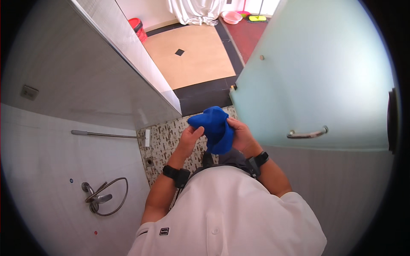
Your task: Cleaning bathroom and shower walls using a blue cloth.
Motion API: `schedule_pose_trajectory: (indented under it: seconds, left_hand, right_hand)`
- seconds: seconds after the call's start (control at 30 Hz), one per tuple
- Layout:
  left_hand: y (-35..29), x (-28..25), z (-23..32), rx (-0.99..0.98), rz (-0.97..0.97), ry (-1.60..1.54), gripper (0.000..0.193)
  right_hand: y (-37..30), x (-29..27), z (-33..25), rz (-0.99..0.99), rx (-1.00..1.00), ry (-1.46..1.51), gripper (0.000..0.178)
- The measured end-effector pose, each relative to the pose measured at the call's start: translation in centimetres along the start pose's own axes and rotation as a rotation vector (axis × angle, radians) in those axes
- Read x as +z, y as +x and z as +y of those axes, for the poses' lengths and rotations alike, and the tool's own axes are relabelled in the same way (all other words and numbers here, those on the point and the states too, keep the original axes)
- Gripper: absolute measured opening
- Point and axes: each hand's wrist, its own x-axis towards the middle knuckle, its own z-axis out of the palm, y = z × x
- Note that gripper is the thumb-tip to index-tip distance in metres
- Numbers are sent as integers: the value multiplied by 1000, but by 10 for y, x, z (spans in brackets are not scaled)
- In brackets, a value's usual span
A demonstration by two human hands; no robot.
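A blue cloth (217,130), loosely bunched and hanging in folds, is held between my two hands in front of my body. My left hand (190,138) pinches its left edge, with the thumb on top. On the other side, my right hand (242,135) grips the upper right part of the cloth, and some of those fingers are hidden behind it. Both wrists wear black bands with small dark boxes. The cloth's lower end droops above the mosaic floor, near my legs.
A frosted glass door (316,77) with a metal handle (307,133) stands at the right. A squeegee (111,135) leans along the left wall, above a shower mixer with hose (97,198). Beyond the dark threshold (203,96) are a red bucket (137,28) and pink basin (232,17).
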Motion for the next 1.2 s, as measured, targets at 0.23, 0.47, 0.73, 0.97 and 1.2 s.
schedule_pose_trajectory:
  seconds: [0.23, 0.47, 0.73, 0.97, 1.2]
  left_hand:
    - [33, -1, 35, 55, 464, 5, 32]
    - [56, -23, 121, 258, 827, 559, 31]
    - [47, 24, 384, 1273, 980, 2191, 33]
    - [34, -2, 471, 1403, 799, 2737, 25]
    - [33, -13, 474, 1461, 704, 2736, 28]
  right_hand:
    - [90, -8, -25, 52, 126, -102, 29]
    - [178, 34, -65, -56, 204, 30, 31]
    - [258, 162, -65, -381, 131, -291, 16]
    - [267, 278, -34, -842, -916, -889, 35]
    - [364, 228, 8, -429, -770, -1164, 45]
